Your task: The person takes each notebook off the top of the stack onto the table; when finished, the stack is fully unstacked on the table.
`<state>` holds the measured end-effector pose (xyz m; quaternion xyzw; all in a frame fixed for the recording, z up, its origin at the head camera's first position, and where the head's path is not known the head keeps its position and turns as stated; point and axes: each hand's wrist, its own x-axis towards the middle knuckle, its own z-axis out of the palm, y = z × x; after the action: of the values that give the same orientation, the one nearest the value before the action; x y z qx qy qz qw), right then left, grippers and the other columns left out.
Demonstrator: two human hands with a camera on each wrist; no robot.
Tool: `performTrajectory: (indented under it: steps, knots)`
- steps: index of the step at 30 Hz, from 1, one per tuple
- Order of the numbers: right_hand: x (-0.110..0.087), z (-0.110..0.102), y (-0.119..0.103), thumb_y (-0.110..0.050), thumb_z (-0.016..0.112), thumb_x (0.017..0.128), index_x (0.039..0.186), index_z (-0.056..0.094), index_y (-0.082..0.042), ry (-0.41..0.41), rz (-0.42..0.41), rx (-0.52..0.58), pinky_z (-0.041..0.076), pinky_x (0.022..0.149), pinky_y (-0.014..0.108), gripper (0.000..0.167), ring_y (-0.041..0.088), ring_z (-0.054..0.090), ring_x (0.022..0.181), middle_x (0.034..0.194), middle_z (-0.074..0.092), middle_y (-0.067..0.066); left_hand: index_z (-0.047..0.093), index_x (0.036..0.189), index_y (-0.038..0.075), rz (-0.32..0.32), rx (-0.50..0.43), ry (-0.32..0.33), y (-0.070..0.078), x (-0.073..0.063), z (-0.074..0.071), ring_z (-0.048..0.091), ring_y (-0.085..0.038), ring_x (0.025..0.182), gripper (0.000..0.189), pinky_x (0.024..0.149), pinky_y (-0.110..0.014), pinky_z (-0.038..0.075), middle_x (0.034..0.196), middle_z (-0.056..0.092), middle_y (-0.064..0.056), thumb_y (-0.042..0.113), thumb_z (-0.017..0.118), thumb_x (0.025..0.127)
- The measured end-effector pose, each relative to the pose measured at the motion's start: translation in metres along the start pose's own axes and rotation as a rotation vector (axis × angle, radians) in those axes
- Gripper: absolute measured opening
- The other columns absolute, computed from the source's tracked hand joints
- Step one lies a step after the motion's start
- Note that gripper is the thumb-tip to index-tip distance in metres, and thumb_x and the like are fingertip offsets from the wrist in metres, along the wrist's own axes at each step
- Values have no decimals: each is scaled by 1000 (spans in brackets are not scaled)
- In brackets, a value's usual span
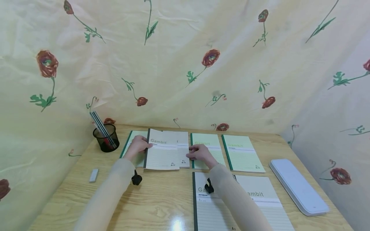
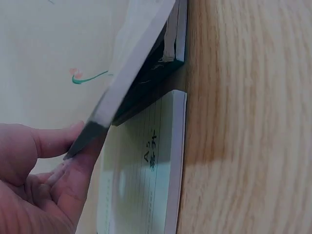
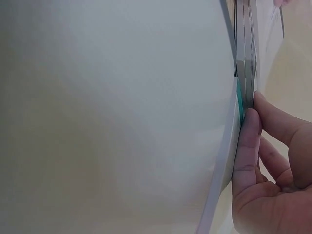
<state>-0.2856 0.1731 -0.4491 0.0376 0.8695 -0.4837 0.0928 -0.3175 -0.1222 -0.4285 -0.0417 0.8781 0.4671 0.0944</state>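
Observation:
My left hand point(image 1: 138, 145) pinches the dark spine of a grey-white Gambit notebook point(image 1: 162, 155) between thumb and fingers. In the left wrist view this notebook point(image 2: 129, 73) is tilted up above a green-spined notebook point(image 2: 139, 170) lying on the table. A second grey-white notebook point(image 1: 183, 150) shows from under its right side. At that notebook's right edge is my right hand point(image 1: 202, 154), its thumb and index finger pinching the edge of the grey-white notebooks point(image 3: 248, 53). The index finger lies against the neighbouring green-spined notebook point(image 1: 205, 144).
Another green notebook point(image 1: 244, 154) lies at the right. Larger Gambit notebooks point(image 1: 266, 205) lie under my right forearm. A white case point(image 1: 299, 186) sits on the right side, a black mesh pen cup point(image 1: 106, 138) with pencils at the back left, and an eraser-like block point(image 1: 93, 175) nearer me.

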Motion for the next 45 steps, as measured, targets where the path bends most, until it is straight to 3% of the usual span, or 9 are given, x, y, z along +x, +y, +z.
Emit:
performTrajectory:
  steps: [9, 15, 22, 28, 36, 45]
  knots:
    - [0, -1, 0, -10, 78, 87, 128, 64, 0, 6, 6, 3, 57, 73, 27, 45, 16, 61, 78, 92, 61, 6, 55, 121, -6, -22, -305, -37, -13, -13, -13, 61, -16, 73, 35, 65, -28, 53, 95, 65, -11, 8, 70, 92]
    - [0, -1, 2, -9, 79, 86, 127, 64, 0, -3, 0, 20, 57, 73, 28, 45, 16, 62, 76, 91, 62, 6, 50, 129, -9, -49, -373, -74, -18, -34, -32, 63, -16, 76, 43, 67, -27, 53, 98, 67, -12, 7, 69, 93]
    - [0, 0, 1, -10, 78, 87, 127, 65, -1, 14, 6, 16, 56, 72, 27, 43, 16, 62, 76, 90, 62, 6, 47, 135, -8, -42, -349, -73, -34, -63, -58, 65, -16, 79, 52, 71, -30, 52, 99, 70, -8, 12, 71, 93]
    - [0, 2, 0, -10, 78, 87, 128, 64, 0, -2, 2, 24, 57, 73, 27, 45, 16, 63, 77, 91, 62, 6, 44, 134, -8, -62, -333, -85, -52, -91, -75, 63, -17, 80, 50, 71, -31, 50, 96, 70, -5, 11, 68, 95]
    - [-2, -2, 2, -9, 78, 86, 126, 65, 0, 17, 3, 24, 58, 75, 29, 43, 17, 63, 78, 94, 63, 8, 48, 131, -8, -94, -279, -93, -75, -113, -78, 61, -21, 85, 48, 73, -33, 48, 99, 71, -8, 14, 69, 94]
    - [0, 1, 1, -9, 78, 86, 125, 65, 1, 5, 2, 33, 58, 74, 29, 42, 17, 63, 77, 93, 62, 8, 51, 129, -4, -175, -222, -88, -103, -141, -77, 60, -24, 83, 48, 72, -35, 45, 94, 70, -6, 19, 73, 92]
